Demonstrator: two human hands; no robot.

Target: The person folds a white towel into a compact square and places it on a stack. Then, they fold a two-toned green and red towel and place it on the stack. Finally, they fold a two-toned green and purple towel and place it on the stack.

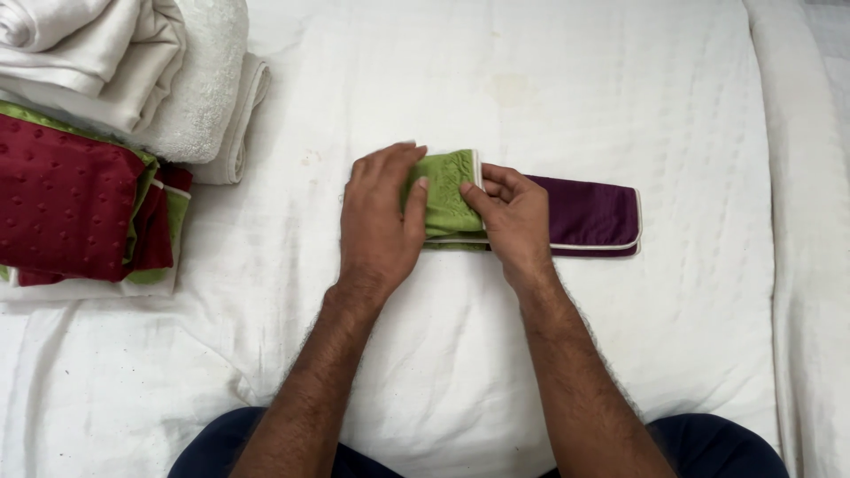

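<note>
A white quilted bed [620, 106], faintly stained near the middle and wrinkled toward the near edge, fills nearly the whole view under soft, even light. At its far left corner lies a pile of folded white towels [177, 80], and just in front of them a stack of dark red and green cloths [71, 204]. A raised white padded border [810, 221] runs down the right side.

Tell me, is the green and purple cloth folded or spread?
Folded: the cloth is a narrow strip, its green end doubled over under both hands.
</note>
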